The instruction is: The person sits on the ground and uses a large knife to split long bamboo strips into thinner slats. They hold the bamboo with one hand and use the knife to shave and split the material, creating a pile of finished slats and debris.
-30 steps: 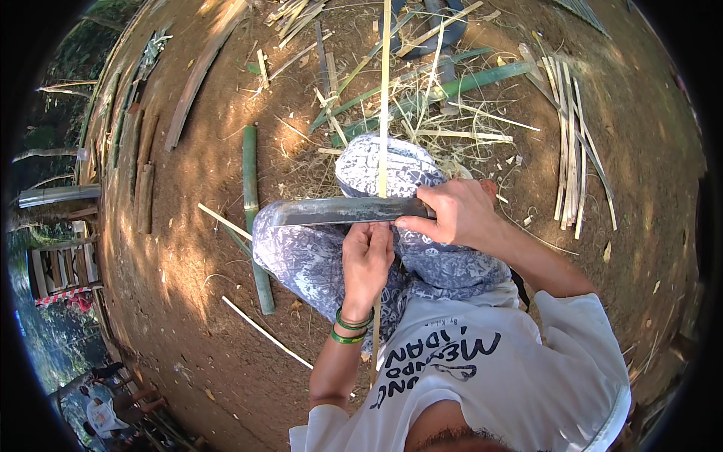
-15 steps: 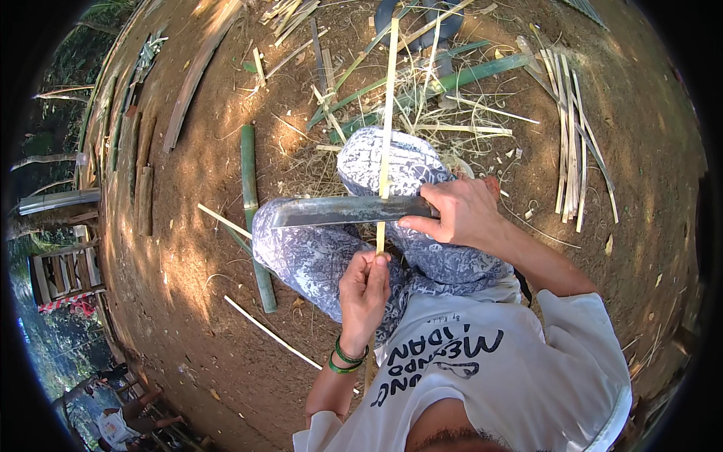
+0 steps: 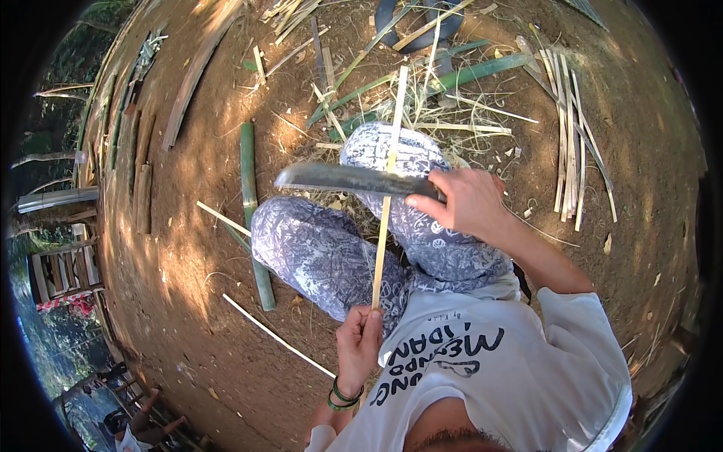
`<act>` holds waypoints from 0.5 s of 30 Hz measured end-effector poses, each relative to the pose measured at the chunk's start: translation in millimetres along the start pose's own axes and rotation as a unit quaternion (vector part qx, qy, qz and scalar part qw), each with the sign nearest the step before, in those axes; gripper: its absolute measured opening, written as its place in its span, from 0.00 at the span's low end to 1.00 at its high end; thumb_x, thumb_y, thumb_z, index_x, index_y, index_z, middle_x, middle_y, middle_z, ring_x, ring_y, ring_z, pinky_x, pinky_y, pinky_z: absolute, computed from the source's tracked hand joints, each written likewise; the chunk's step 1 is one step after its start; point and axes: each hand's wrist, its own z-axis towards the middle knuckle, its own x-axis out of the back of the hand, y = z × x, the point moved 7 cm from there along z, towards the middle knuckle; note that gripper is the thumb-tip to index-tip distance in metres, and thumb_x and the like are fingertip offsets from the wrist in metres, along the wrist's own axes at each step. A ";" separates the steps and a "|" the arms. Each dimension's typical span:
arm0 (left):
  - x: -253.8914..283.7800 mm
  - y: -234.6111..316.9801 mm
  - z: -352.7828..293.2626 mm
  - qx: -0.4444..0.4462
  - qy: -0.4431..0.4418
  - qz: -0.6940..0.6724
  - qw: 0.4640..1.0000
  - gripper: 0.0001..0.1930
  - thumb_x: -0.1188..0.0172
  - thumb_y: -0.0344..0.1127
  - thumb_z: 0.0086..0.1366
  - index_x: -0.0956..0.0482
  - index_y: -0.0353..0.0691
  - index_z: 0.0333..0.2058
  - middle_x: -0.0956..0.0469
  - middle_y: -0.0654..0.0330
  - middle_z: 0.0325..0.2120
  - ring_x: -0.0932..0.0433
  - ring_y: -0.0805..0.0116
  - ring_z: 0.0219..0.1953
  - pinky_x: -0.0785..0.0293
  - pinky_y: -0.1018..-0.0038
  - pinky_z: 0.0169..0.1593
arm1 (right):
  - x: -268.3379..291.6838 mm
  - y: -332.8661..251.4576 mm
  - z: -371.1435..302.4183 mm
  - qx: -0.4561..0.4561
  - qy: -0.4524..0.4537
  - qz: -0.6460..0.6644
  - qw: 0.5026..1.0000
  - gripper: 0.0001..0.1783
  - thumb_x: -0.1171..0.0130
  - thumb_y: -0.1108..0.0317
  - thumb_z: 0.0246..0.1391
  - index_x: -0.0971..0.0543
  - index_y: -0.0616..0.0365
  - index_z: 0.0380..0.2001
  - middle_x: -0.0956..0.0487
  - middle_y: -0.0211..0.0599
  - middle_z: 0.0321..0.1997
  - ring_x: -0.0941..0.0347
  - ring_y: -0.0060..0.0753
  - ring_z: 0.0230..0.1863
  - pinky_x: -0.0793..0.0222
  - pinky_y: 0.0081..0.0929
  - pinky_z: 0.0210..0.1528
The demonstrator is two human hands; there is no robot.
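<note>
While the left hand (image 3: 358,343) pinches a pale bamboo strip (image 3: 380,256) between thumb and fingers at lower centre, the right hand (image 3: 471,202), right of centre, is closed around the grip end of a long dark blade (image 3: 343,179). The strip runs up the middle of the frame, crossed by the blade, above the patterned trousers (image 3: 309,245). It is probably light, springy and liable to splinter; a flat pinch near its lower end should suit it. Compared with the preceding frame, the left hand and the strip's upper tip sit lower, whereas the blade's left end, now blurred, lies higher.
</note>
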 end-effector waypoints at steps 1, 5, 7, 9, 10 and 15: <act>5.2 -7.9 -9.1 0.013 0.000 0.009 1.000 0.07 0.47 0.31 0.74 0.24 0.34 0.38 0.34 0.74 0.16 0.40 0.88 0.17 0.46 0.85 0.21 | 2.7 15.8 3.1 -0.030 0.020 -0.002 0.999 0.30 0.37 0.40 0.53 0.20 0.61 0.24 0.25 0.45 0.13 0.25 0.51 0.17 0.32 0.46 0.21; 9.9 -22.7 -36.2 0.036 0.013 -0.007 0.999 0.07 0.46 0.31 0.74 0.24 0.34 0.38 0.34 0.73 0.15 0.40 0.87 0.17 0.45 0.84 0.21 | 1.8 22.2 1.2 -0.066 0.003 0.035 0.997 0.26 0.36 0.44 0.54 0.18 0.61 0.28 0.25 0.48 0.15 0.25 0.53 0.19 0.33 0.45 0.22; 5.1 -21.1 -27.7 0.029 0.012 -0.006 0.999 0.07 0.46 0.31 0.74 0.24 0.34 0.38 0.34 0.73 0.15 0.40 0.87 0.17 0.45 0.84 0.21 | -0.5 25.5 -2.0 -0.076 0.013 0.061 0.995 0.27 0.35 0.42 0.52 0.18 0.61 0.27 0.26 0.45 0.14 0.25 0.51 0.18 0.32 0.44 0.23; -2.5 -15.1 -9.1 0.007 0.008 0.000 1.000 0.07 0.47 0.31 0.74 0.24 0.34 0.38 0.34 0.73 0.15 0.39 0.87 0.17 0.45 0.84 0.20 | 0.3 25.2 -3.2 -0.085 0.004 0.078 0.993 0.32 0.36 0.36 0.50 0.19 0.61 0.26 0.26 0.43 0.12 0.25 0.51 0.17 0.31 0.46 0.22; -7.4 -10.0 5.4 -0.001 0.004 -0.006 1.000 0.07 0.47 0.31 0.74 0.24 0.34 0.38 0.34 0.73 0.15 0.40 0.88 0.17 0.45 0.84 0.20 | 0.6 19.4 -4.2 -0.056 -0.002 0.059 0.997 0.32 0.36 0.36 0.50 0.20 0.60 0.25 0.26 0.42 0.12 0.25 0.50 0.16 0.31 0.45 0.21; -47.1 49.3 83.9 -0.086 -0.009 -0.025 0.996 0.08 0.48 0.33 0.74 0.25 0.35 0.38 0.33 0.72 0.18 0.39 0.87 0.18 0.44 0.84 0.20 | 1.9 -2.9 -5.6 0.063 -0.010 0.006 0.998 0.31 0.34 0.37 0.49 0.24 0.58 0.20 0.27 0.41 0.11 0.26 0.49 0.16 0.33 0.44 0.20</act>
